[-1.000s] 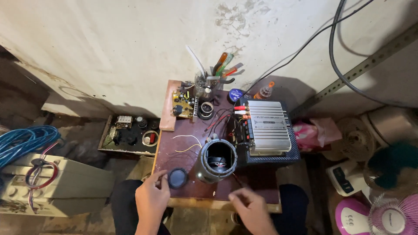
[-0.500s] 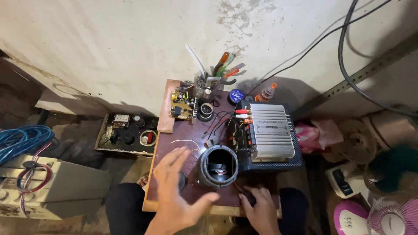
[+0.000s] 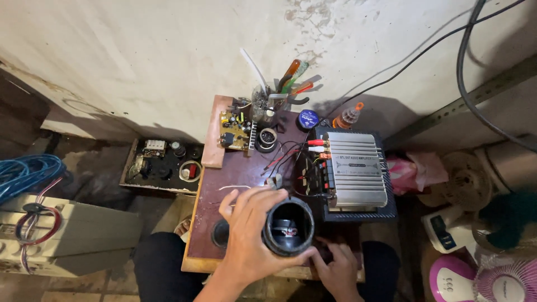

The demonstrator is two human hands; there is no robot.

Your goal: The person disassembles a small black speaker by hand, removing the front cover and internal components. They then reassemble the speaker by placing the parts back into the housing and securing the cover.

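Left hand [image 3: 249, 235] now wrapped round black speaker [image 3: 288, 226], which it was reaching for spread before.
Right hand [image 3: 338, 268] stays low beside it on table [image 3: 224, 179]; its grip unclear.

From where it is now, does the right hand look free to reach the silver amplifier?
Probably yes. The right hand rests low on the table's near edge, holding nothing that shows, and the silver amplifier sits just beyond it. The black speaker cylinder, gripped by the left hand, stands off to the side.

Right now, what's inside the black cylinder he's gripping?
Inside the black cylinder, held by the left hand, sits a dark round speaker-like part with a metal ring. Deeper parts are in shadow.
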